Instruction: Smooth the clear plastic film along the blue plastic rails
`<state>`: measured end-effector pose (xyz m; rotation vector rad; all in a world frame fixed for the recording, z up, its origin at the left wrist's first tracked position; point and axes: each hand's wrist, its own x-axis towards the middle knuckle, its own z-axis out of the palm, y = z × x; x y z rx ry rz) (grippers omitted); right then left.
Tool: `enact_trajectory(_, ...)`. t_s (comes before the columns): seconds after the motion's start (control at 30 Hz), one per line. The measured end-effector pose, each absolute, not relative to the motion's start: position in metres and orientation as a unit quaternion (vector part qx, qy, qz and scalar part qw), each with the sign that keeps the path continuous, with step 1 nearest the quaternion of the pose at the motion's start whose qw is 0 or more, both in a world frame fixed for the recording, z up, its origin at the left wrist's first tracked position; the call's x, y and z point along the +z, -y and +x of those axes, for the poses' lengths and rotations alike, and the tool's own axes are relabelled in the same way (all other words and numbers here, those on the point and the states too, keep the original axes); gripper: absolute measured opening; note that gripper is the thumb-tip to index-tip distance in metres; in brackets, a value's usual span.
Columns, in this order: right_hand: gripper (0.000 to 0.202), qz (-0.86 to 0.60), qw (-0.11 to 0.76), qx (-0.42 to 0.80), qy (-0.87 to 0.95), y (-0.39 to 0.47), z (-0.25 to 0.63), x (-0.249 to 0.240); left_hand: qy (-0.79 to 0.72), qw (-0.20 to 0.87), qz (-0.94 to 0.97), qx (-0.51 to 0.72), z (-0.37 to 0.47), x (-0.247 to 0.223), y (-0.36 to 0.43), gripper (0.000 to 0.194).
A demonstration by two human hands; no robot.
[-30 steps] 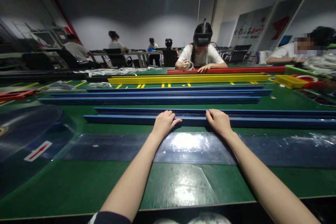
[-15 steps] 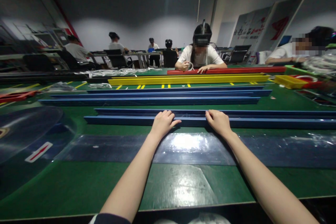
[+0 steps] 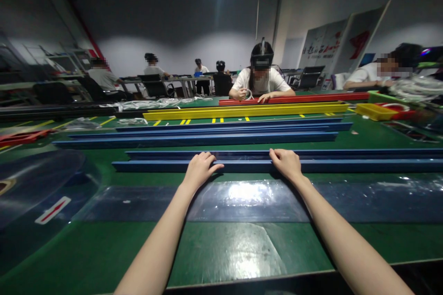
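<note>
A long blue channel [image 3: 242, 165] lies across the green table [image 3: 221, 253], running out past the right edge of the view. My left hand [image 3: 202, 167] rests over it left of centre, fingers curled over the far rim and thumb along the near one. Farther right, my right hand [image 3: 286, 162] is closed on the same channel, its fingertips at the far rim. Nearer to me, a clear plastic strip [image 3: 249, 203] lies flat below both wrists. It runs left to a clear roll [image 3: 38, 193] bearing a red arrow label [image 3: 53, 210].
Behind lie more blue channels [image 3: 207, 138], a yellow one [image 3: 249, 110] and a red one [image 3: 311, 97]. A person [image 3: 261, 78] sits opposite, another [image 3: 370, 71] at the right. A yellow tray [image 3: 375, 111] and bundled white cables [image 3: 417, 85] are at the right.
My left hand has slid left along the blue channel, widening the gap between my hands. My right hand stays at about the same part. The view has tilted up slightly.
</note>
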<state>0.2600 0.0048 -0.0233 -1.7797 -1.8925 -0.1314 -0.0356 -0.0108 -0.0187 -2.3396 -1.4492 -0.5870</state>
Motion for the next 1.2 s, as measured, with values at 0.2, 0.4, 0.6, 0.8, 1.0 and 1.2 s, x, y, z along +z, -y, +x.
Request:
enact_trajectory(0.2,0.045,-0.698,0.260,-0.064,0.664,-0.007,0.275,-0.027,0.512,0.151,-0.821,-0.201,-0.045,-0.019,0.017,0.032)
enact_trajectory(0.4,0.045,-0.743,0.246,-0.071,0.618,-0.008,0.296,-0.027,0.501,0.148,-0.828,-0.203,-0.049,-0.016,0.021,0.030)
enact_trajectory(0.6,0.047,-0.769,0.226,-0.068,0.594,-0.010,0.305,-0.026,0.494,0.157,-0.834,-0.188,-0.045,-0.015,0.023,0.029)
enact_trajectory(0.8,0.047,-0.764,0.210,-0.067,0.606,-0.010,0.305,-0.025,0.509,0.165,-0.825,-0.180,-0.040,-0.014,0.025,0.031)
enact_trajectory(1.0,0.049,-0.759,0.193,-0.064,0.618,-0.008,0.305,-0.023,0.514,0.170,-0.821,-0.179,-0.039,-0.014,0.025,0.031)
enact_trajectory(1.2,0.050,-0.753,0.188,-0.072,0.626,-0.008,0.304,-0.021,0.519,0.180,-0.817,-0.175,-0.039,-0.017,0.024,0.032)
